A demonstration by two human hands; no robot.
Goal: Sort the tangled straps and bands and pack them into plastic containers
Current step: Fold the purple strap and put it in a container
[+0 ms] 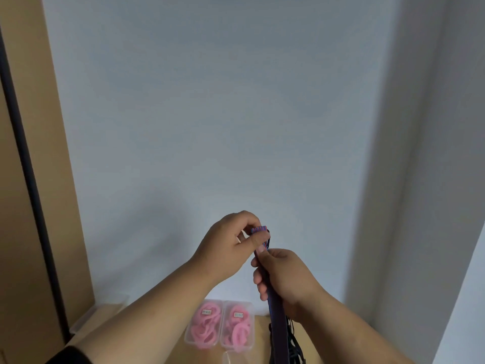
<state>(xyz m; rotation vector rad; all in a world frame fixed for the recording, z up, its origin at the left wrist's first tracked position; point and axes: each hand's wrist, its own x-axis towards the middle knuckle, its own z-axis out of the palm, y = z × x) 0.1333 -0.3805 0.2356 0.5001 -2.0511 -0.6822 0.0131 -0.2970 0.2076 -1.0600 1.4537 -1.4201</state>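
Note:
A dark purple strap (pixel 275 319) hangs straight down from my raised hands in front of the wall. My left hand (pixel 231 245) pinches its top end, which shows red and blue stripes (pixel 259 229). Just below, my right hand (pixel 286 277) grips the strap with curled fingers. Thin black straps (pixel 295 345) dangle beside the purple one near the bottom. Two clear plastic containers (pixel 203 328) (pixel 237 328), each packed with pink bands and carrying a small label, lie side by side on the tan table below my hands.
A pale wall fills the view ahead, with a white corner column (pixel 420 179) on the right. A tan panel with a dark vertical strip (pixel 31 179) stands on the left. Another clear container (pixel 86 319) sits at the table's left, and a clear piece (pixel 231 357) at the bottom.

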